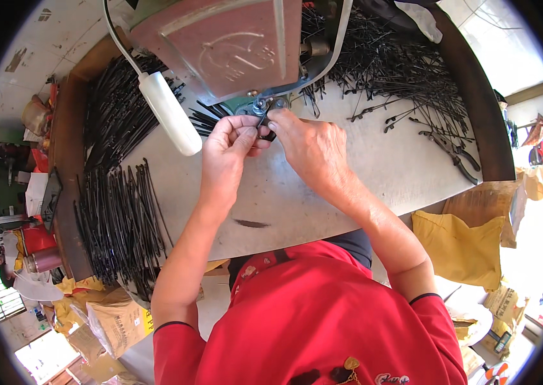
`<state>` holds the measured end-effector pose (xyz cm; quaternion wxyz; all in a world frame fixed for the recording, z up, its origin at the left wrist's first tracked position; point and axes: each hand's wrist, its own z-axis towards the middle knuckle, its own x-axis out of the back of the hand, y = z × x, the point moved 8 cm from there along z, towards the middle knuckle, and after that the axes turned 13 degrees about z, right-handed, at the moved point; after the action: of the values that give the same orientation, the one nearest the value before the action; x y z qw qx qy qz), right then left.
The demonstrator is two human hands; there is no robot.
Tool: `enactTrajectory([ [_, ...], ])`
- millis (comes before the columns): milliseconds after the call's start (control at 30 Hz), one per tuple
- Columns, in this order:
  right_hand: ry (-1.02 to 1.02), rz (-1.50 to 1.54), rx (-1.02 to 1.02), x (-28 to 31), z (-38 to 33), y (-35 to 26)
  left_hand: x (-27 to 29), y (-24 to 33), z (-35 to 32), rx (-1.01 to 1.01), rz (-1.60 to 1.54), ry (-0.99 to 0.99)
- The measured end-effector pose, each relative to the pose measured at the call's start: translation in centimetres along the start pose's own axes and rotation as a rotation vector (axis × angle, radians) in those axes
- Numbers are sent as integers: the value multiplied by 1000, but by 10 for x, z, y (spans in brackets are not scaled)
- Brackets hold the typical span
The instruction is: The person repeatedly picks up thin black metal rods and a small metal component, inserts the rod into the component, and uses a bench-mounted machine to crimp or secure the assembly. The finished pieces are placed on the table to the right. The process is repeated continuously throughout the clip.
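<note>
Both of my hands meet under the head of a bench machine [229, 48] with a worn pinkish-red cover. My left hand [231, 138] is closed, thumb and fingers pinching a small dark metal part [263, 122] at the machine's lower tip. My right hand [313, 144] comes in from the other side, its fingers curled and pressed onto the same part. The part's shape is mostly hidden by my fingers. Just left of my left hand, several thin black rods [206, 120] lie on the metal tabletop [297, 205].
Black rods lie in neat stacks [120, 218] at left, and a loose tangled heap [406, 77] spreads at far right. Dark-handled pliers [454, 154] rest by the right rim. A white tube lamp [170, 114] hangs left of the machine. Yellow sacking [461, 247] sits below the table's right edge.
</note>
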<state>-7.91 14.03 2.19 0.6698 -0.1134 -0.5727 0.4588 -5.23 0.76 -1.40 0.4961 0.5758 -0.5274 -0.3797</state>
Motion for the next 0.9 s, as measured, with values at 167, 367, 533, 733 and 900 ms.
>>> enactTrajectory([
  [167,-19,-75,9,-1,-5,-1,3,1,1,-70,-36,-1],
  [367,23,-50,50,5,-4,-9,6,-6,4,14,-175,30],
  [533,42,-51,64,5,-4,-8,6,-7,6,56,-208,8],
  [733,49,-67,66,4,-2,-6,4,-5,7,53,-242,-44],
  [900,52,-54,72,3,-3,-6,8,-6,8,49,-273,-21],
])
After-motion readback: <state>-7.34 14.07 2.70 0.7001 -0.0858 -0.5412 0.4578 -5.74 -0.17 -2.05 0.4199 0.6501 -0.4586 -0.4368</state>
